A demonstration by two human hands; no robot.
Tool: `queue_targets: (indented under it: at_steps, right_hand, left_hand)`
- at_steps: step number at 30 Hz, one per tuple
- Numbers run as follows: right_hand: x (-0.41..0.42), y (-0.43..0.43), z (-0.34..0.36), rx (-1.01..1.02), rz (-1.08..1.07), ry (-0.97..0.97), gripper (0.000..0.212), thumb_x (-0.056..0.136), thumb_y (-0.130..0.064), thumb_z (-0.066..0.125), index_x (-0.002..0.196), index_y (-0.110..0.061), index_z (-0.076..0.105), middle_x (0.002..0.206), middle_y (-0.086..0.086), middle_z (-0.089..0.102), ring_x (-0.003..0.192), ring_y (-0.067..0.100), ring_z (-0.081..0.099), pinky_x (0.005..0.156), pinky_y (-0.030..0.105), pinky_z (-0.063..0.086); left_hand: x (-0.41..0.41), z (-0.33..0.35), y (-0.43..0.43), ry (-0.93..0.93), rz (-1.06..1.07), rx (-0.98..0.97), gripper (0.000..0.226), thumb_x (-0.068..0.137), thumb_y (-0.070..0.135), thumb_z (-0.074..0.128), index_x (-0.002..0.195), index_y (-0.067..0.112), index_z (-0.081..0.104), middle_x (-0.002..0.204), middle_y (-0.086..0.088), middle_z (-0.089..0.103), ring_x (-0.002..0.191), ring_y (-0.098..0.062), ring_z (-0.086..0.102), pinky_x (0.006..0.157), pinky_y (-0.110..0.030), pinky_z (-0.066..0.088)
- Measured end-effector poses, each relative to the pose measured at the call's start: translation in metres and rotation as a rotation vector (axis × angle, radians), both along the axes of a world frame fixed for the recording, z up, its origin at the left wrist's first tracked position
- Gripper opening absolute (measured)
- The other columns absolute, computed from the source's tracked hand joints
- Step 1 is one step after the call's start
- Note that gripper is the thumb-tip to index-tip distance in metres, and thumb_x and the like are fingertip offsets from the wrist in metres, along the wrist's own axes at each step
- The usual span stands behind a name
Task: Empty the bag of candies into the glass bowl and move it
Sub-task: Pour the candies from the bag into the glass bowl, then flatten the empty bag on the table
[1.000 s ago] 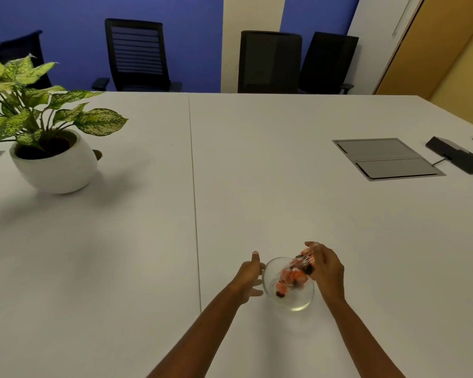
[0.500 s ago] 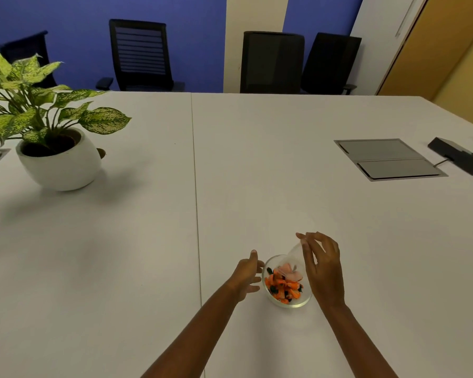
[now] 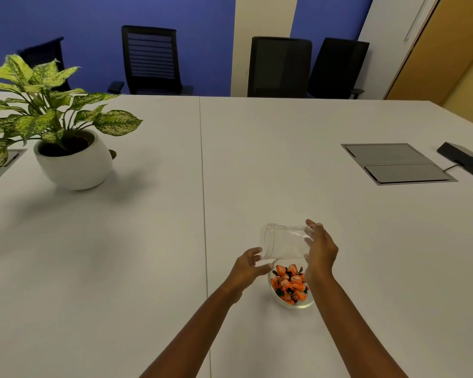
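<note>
While the right hand [image 3: 321,248] pinches the empty clear plastic bag [image 3: 284,244], the left hand [image 3: 247,267] grips its other edge, orange candies [image 3: 291,283] filling the glass bowl [image 3: 298,303] just below both.

Office meeting room: large white conference table [image 3: 148,241], black mesh chairs [image 3: 150,61] along the far side, flush cable hatch [image 3: 396,162] set in the tabletop, potted plant [image 3: 66,143], blue wall [image 3: 93,23], wooden door [image 3: 453,50]
</note>
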State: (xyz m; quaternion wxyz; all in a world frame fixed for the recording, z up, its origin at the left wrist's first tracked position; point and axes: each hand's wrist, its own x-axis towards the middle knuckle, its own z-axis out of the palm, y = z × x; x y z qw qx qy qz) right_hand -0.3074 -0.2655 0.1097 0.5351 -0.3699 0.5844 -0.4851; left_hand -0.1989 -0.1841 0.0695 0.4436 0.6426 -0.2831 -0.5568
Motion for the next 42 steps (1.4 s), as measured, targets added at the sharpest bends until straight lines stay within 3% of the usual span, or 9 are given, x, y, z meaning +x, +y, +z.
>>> queue_targets:
  at_steps: [7,11,18,22,25,29,34,38,42]
  right_hand:
    - [0.008,0.005,-0.003,0.335,0.119,-0.152,0.032,0.093,-0.028,0.042,0.115,-0.015,0.062,0.130,0.008,0.056,0.122,0.027,0.048,0.103,0.052,0.032]
    - [0.013,0.010,-0.009,0.512,0.225,-0.176,0.033,0.094,-0.032,0.040,0.119,-0.021,0.058,0.130,0.005,0.056,0.124,0.026,0.046,0.105,0.053,0.028]
    - [0.016,0.011,-0.020,0.554,0.268,-0.149,0.034,0.091,-0.027,0.042,0.118,-0.017,0.060,0.113,0.004,0.055,0.104,0.024,0.045,0.105,0.049,0.030]
    - [0.022,0.010,-0.021,0.404,0.246,-0.068,0.033,0.092,-0.022,0.045,0.122,-0.009,0.054,0.125,0.012,0.058,0.113,0.030,0.051,0.103,0.046,0.035]
    - [0.024,0.008,-0.018,0.162,0.397,0.095,0.036,0.095,-0.031,0.043,0.120,-0.008,0.055,0.118,0.010,0.061,0.111,0.027,0.054,0.097,0.042,0.038]
    - [0.033,0.009,-0.009,0.019,0.683,0.252,0.028,0.089,-0.035,0.055,0.095,-0.012,0.067,0.097,0.007,0.067,0.092,0.020,0.059,0.070,0.023,0.043]
    - [0.050,0.014,-0.009,0.055,0.685,0.207,0.016,0.085,-0.020,0.063,0.069,-0.016,0.064,0.071,0.001,0.062,0.073,0.015,0.057,0.059,0.022,0.040]
    - [0.065,0.019,-0.011,0.211,0.603,0.011,0.015,0.086,-0.020,0.062,0.071,-0.017,0.060,0.076,-0.002,0.061,0.072,0.010,0.058,0.063,0.025,0.044]
    - [0.080,0.025,-0.015,0.241,0.581,-0.015,0.017,0.086,-0.018,0.061,0.070,-0.015,0.059,0.074,0.000,0.059,0.066,0.011,0.055,0.058,0.025,0.043]
  left_hand:
    - [0.010,0.000,0.004,0.018,0.145,-0.174,0.045,0.087,0.015,0.060,0.131,0.013,0.047,0.138,-0.011,0.050,0.128,-0.023,0.046,0.107,-0.038,0.042]
    - [0.014,0.001,0.007,0.054,0.316,-0.255,0.014,0.090,0.017,0.055,0.100,0.015,0.065,0.111,-0.011,0.064,0.104,-0.023,0.060,0.084,-0.026,0.050]
    - [0.036,0.002,0.011,-0.158,0.345,-0.280,0.023,0.092,0.006,0.051,0.098,-0.009,0.067,0.073,-0.007,0.067,0.066,-0.011,0.063,0.059,-0.010,0.052]
    - [0.047,0.004,0.011,-0.260,0.357,-0.280,0.021,0.091,0.005,0.050,0.091,-0.007,0.068,0.061,-0.003,0.064,0.052,0.000,0.062,0.055,-0.009,0.052]
    - [0.061,0.006,0.013,-0.318,0.335,-0.270,0.021,0.090,0.006,0.052,0.089,-0.007,0.068,0.058,-0.002,0.061,0.047,0.002,0.060,0.054,-0.009,0.052]
    - [0.078,0.012,0.014,-0.378,0.296,-0.262,0.021,0.091,0.009,0.053,0.089,-0.005,0.069,0.057,0.000,0.058,0.043,0.004,0.057,0.051,-0.006,0.048]
    - [0.083,0.018,0.018,-0.172,0.353,-0.236,0.021,0.092,0.024,0.052,0.106,0.008,0.055,0.074,-0.004,0.058,0.066,-0.015,0.057,0.062,-0.021,0.049]
    - [0.079,0.016,0.027,-0.051,0.218,-0.048,0.036,0.088,0.032,0.058,0.117,0.016,0.045,0.097,-0.010,0.059,0.086,-0.022,0.061,0.066,-0.023,0.053]
    - [0.078,0.003,0.038,-0.012,0.334,-0.105,0.022,0.087,0.015,0.060,0.104,0.002,0.059,0.079,-0.009,0.061,0.065,-0.014,0.059,0.053,-0.013,0.053]
